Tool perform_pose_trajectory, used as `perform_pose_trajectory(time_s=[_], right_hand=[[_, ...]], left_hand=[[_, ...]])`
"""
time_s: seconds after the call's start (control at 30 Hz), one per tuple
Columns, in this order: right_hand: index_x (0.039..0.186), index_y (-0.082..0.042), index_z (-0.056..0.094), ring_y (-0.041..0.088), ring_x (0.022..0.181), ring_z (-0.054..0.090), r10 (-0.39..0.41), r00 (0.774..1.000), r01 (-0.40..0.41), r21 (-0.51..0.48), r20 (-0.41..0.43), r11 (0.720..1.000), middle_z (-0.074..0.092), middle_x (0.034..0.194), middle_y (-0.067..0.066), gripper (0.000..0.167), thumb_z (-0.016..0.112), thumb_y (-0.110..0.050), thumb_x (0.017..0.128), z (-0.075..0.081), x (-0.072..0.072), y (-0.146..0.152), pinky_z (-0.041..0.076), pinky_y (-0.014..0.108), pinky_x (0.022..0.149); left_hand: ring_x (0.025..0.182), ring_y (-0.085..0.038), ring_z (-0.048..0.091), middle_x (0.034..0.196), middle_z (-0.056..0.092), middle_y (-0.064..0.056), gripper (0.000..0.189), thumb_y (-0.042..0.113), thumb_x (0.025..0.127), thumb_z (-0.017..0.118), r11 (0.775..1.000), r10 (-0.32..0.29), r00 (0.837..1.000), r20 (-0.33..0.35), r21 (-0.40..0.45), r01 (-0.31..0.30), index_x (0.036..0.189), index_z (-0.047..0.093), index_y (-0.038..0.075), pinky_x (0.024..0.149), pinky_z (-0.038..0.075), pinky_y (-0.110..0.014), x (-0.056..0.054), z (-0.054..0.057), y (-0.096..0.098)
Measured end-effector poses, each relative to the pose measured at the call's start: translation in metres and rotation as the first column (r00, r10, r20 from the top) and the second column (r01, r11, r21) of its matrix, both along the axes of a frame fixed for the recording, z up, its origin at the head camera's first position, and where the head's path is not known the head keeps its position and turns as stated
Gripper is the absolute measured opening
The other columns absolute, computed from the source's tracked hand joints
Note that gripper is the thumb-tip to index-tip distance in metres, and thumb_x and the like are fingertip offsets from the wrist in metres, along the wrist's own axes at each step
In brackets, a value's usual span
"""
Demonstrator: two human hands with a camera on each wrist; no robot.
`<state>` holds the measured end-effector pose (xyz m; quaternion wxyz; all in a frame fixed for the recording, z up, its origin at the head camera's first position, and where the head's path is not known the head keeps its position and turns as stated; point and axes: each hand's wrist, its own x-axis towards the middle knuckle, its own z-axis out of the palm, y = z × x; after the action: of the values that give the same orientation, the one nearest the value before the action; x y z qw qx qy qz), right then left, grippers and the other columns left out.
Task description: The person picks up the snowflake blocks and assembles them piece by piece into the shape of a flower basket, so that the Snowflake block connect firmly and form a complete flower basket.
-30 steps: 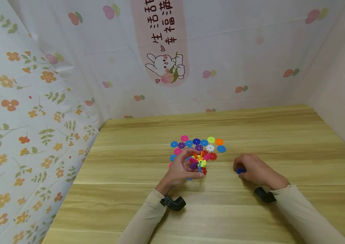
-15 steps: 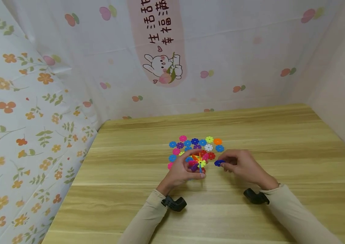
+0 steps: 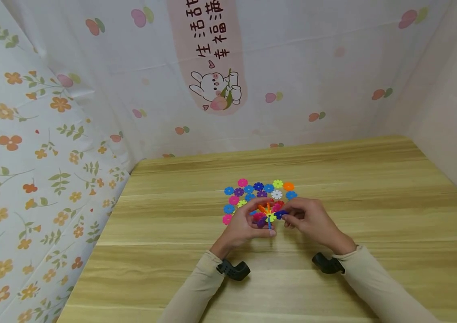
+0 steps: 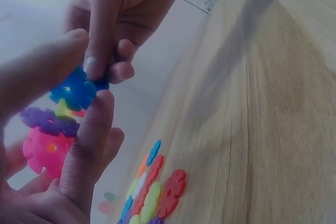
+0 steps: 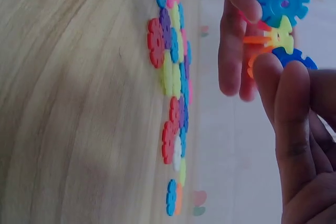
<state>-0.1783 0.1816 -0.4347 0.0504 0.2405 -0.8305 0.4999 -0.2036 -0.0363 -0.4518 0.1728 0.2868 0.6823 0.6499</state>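
My left hand (image 3: 238, 229) holds a cluster of interlocking snowflake discs between curled fingers and thumb. At its centre is a yellow disc (image 3: 271, 217), with orange, pink, purple and light blue discs slotted around it. In the left wrist view a pink disc (image 4: 48, 153), a purple disc (image 4: 50, 121) and a light blue disc (image 4: 73, 90) show among the fingers. My right hand (image 3: 313, 224) pinches a dark blue disc (image 5: 295, 57) by its edge, right at the yellow disc's rim. Part of the cluster is hidden behind the left fingers.
Many loose discs lie flat on the wooden table (image 3: 171, 269) behind the hands, among them an orange disc (image 3: 288, 186), a white disc (image 3: 276, 194) and a red disc (image 4: 171, 193). A patterned cloth (image 3: 131, 67) hangs along the back.
My right hand has moved left with the dark blue disc, bringing it from apart on the right up to the cluster. The left hand keeps its hold, almost in place.
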Motion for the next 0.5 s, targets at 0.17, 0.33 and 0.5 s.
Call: perform_pose_trajectory(time_s=[0.17,0.33,0.5], right_hand=[[0.089,-0.007,0.068,0.016,0.059,0.063,-0.022,0.998,0.022,-0.001,-0.058,1.000,0.063,0.077,0.006,0.015,0.065,0.006,0.083,-0.002,0.002,-0.003,0.052,0.024,0.052],[0.084,-0.007,0.067,0.006,0.056,0.058,-0.058,0.986,0.066,0.047,-0.158,0.997,0.060,0.073,-0.003,0.016,0.066,0.009,0.080,0.000,0.004,-0.007,0.050,0.021,0.049],[0.084,-0.005,0.068,0.002,0.055,0.053,-0.057,0.970,0.084,0.104,-0.236,0.991,0.059,0.071,0.000,0.016,0.068,0.009,0.078,0.002,0.004,-0.012,0.047,0.020,0.049]], left_hand=[[0.065,-0.016,0.060,0.131,0.042,-0.001,0.069,0.000,0.077,0.074,0.999,0.023,1.000,-0.005,-0.030,-0.024,0.137,0.044,0.017,0.068,0.054,-0.031,0.001,-0.003,0.002],[0.065,-0.014,0.056,0.130,0.042,-0.001,0.070,0.002,0.077,0.074,0.999,0.035,0.999,0.014,-0.034,-0.034,0.138,0.044,0.015,0.065,0.052,-0.025,0.002,-0.003,0.004],[0.071,-0.014,0.060,0.133,0.042,0.000,0.069,0.002,0.078,0.074,0.998,0.045,0.999,0.019,-0.039,-0.044,0.138,0.043,0.014,0.070,0.052,-0.026,0.003,-0.005,0.006]])
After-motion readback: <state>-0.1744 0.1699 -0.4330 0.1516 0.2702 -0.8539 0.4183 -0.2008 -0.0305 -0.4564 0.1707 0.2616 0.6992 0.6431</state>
